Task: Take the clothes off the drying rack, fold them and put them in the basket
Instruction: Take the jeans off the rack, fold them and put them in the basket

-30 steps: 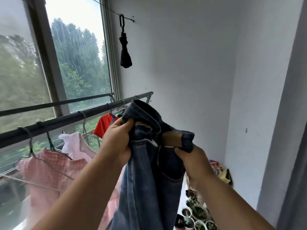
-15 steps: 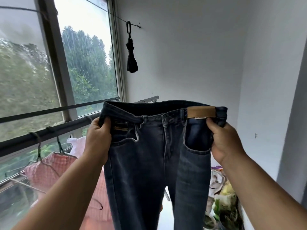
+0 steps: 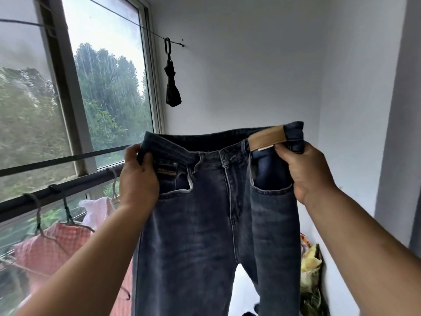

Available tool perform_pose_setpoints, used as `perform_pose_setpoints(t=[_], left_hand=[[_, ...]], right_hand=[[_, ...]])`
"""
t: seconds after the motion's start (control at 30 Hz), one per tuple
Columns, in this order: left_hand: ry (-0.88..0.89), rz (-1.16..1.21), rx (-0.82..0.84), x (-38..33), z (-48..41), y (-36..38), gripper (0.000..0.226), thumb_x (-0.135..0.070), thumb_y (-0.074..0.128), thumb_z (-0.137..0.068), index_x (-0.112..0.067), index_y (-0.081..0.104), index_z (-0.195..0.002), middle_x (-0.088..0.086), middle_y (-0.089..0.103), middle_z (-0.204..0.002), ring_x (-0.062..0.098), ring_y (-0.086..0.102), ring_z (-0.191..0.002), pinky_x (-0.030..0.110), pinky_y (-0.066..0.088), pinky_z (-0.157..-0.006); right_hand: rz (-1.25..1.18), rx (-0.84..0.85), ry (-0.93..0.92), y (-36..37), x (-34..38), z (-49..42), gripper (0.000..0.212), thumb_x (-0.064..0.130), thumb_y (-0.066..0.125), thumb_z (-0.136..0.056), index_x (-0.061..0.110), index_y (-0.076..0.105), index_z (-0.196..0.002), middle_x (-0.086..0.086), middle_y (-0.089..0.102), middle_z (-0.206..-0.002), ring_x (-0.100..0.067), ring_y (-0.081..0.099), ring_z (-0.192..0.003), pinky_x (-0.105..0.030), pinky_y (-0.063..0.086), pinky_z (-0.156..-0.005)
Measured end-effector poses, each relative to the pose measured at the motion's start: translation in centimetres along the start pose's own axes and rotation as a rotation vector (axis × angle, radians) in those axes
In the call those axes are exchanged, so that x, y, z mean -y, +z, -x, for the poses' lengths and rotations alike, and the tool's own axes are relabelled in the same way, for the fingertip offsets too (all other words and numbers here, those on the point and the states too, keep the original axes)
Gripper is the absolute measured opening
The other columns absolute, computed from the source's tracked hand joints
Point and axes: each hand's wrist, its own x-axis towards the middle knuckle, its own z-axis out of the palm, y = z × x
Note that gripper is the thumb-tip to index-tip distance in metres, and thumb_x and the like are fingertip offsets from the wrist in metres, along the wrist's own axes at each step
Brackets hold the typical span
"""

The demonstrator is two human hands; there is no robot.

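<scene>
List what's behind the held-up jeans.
White wall above the jeans; pink checked garment on the rail pokes out at their left edge, a yellow-green bundle at their right. Whatever sits directly behind the denim is covered.

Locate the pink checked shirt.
Head view, lower left: the pink checked shirt hangs from the dark rail under the window, beside the white garment and left of the jeans.

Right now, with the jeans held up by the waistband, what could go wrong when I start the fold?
The jeans run out of frame below; their legs may drag into the clutter at lower right. The left hand is near the rail and hangers; a swing left could snag. The right hand pinches only a waistband corner, so it might slip.
</scene>
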Motion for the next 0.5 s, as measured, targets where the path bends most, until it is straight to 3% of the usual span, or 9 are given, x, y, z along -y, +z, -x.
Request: perform_pose_setpoints(t=[0.1, 0.23, 0.4, 0.5], left_hand=[[0.033, -0.03, 0.032, -1.5, 0.1, 0.9, 0.025, -0.023, 0.042, -0.102, -0.025, 0.048, -0.127, -0.001, 0.059, -0.092, 0.022, 0.055, -0.078, 0.029, 0.037, -0.067], [0.049, -0.082, 0.034, -1.6, -0.1, 1.4, 0.02, -0.024, 0.041, -0.103, -0.019, 0.054, -0.118, 0.0, 0.058, -0.093, 0.022, 0.053, -0.079, 0.029, 0.035, -0.067], [-0.138, 0.088, -0.01, -0.6, -1.4, 1.2, 0.018, -0.021, 0.044, -0.101, -0.014, 0.059, -0.107, 0.007, 0.06, -0.095, 0.025, 0.055, -0.083, 0.031, 0.038, -0.069], [-0.186, 0.139, 0.011, -0.6, -1.6, 1.4, 0.02, -0.021, 0.044, -0.101, -0.012, 0.061, -0.106, 0.007, 0.061, -0.09, 0.017, 0.052, -0.07, 0.02, 0.043, -0.055]], right_hand=[[0.078, 0.002, -0.053, 0.4, 1.1, 0.0, 0.01, 0.019, 0.075, -0.083, 0.019, 0.069, -0.075, -0.001, 0.074, -0.086, -0.025, 0.07, -0.09, -0.043, 0.055, -0.086], [0.172, -0.066, -0.1, -0.9, 1.9, -0.3, 0.013, 0.02, 0.076, -0.082, 0.018, 0.067, -0.073, 0.001, 0.072, -0.082, -0.024, 0.067, -0.087, -0.042, 0.054, -0.085], [0.243, -0.142, -0.096, -3.5, 2.3, -0.9, 0.013, 0.023, 0.08, -0.078, 0.017, 0.069, -0.084, 0.001, 0.071, -0.086, -0.019, 0.064, -0.086, -0.032, 0.049, -0.079], [0.299, -0.189, -0.087, -4.7, 2.1, -1.0, 0.019, 0.022, 0.08, -0.077, 0.015, 0.068, -0.089, -0.001, 0.07, -0.088, -0.02, 0.064, -0.085, -0.033, 0.05, -0.077]])
